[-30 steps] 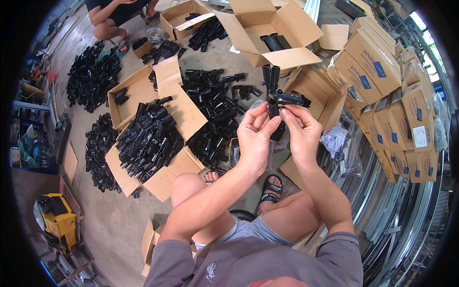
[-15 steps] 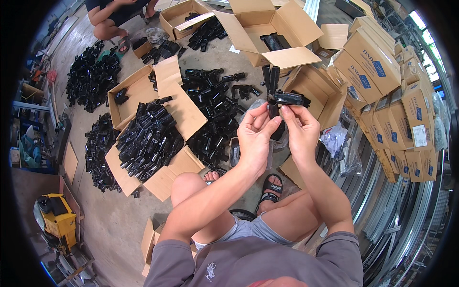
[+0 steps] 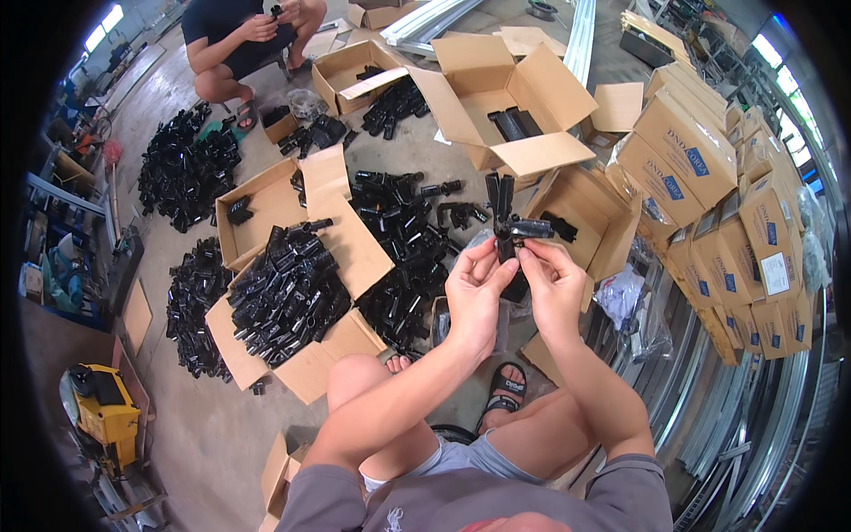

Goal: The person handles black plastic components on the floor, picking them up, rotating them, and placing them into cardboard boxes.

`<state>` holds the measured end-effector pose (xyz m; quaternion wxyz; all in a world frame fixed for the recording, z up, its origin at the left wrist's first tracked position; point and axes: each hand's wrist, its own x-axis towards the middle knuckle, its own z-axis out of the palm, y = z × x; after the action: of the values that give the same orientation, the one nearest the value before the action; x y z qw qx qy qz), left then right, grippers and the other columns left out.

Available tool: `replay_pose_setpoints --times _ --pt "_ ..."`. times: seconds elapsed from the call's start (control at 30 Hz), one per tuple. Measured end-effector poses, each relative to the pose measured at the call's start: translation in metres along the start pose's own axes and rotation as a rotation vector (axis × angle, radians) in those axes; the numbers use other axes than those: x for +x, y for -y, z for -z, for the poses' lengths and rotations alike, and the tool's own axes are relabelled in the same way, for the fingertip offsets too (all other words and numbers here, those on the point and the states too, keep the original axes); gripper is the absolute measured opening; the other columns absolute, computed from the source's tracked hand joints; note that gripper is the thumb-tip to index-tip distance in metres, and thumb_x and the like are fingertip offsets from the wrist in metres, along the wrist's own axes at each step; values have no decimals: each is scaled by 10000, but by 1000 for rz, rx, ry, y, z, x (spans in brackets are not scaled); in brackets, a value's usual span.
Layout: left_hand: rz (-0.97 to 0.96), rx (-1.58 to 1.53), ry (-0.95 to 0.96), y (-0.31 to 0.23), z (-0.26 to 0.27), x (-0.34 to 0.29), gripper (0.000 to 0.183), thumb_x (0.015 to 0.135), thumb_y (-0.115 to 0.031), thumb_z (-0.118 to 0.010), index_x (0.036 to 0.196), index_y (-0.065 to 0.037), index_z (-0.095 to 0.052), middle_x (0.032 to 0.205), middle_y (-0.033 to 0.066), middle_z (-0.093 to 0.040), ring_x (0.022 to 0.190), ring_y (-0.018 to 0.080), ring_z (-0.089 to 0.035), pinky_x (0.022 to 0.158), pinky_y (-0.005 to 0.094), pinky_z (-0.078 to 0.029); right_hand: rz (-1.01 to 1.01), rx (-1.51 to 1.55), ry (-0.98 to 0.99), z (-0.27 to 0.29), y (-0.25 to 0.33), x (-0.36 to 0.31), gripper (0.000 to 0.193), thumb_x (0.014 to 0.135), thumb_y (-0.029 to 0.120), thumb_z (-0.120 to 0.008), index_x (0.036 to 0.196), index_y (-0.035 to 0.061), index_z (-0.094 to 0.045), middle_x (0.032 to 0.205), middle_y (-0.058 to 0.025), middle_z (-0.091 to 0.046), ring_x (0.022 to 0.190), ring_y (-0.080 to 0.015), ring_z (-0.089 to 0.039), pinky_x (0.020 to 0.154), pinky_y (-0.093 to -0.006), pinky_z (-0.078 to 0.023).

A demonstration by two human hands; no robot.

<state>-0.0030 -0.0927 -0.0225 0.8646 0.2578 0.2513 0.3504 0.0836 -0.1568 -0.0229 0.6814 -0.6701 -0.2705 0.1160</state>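
Note:
Both my hands hold one black branched plastic fitting (image 3: pixel 501 199) in front of me, its tube-like arms pointing up and to the right. My left hand (image 3: pixel 475 301) grips its lower end between thumb and fingers. My right hand (image 3: pixel 555 282) pinches it just below the side arm, fingertips close to the left ones. What small part the right fingertips may cover is hidden. Beyond the hands lies a heap of black fittings (image 3: pixel 403 244). Just right of them stands an open carton (image 3: pixel 612 222) with a few black pieces inside.
At the left, a carton (image 3: pixel 359 341) is heaped with black fittings; more piles (image 3: pixel 188 168) lie on the floor. A large open carton (image 3: pixel 554 93) stands ahead. Stacked closed cartons (image 3: pixel 683 168) and metal profiles (image 3: pixel 700 426) line the right. Another person (image 3: pixel 239 44) crouches far left, holding something dark.
The view has shifted, so the surroundings appear lower and more of the other person shows. My fingers have moved slightly around the fitting, the right fingertips now below its side arm.

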Motion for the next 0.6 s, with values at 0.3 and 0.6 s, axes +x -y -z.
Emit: replay_pose_setpoints --times 0.3,0.6 --pt "15 20 -6 0 -1 -3 393 878 118 -627 1245 42 -509 1298 164 -599 1220 193 -572 1045 299 -456 -113 119 52 1 7 3 149 907 29 -695 1013 -74 -677 960 -81 -712 839 -87 -656 752 -231 -523" --pt "10 40 16 9 8 -1 393 898 48 -659 1255 -34 -519 1214 85 -654 1088 126 -624 925 258 -508 -249 185 44 2 10 1 148 907 35 -681 1030 -48 -680 972 -74 -706 886 -92 -643 795 -233 -499"
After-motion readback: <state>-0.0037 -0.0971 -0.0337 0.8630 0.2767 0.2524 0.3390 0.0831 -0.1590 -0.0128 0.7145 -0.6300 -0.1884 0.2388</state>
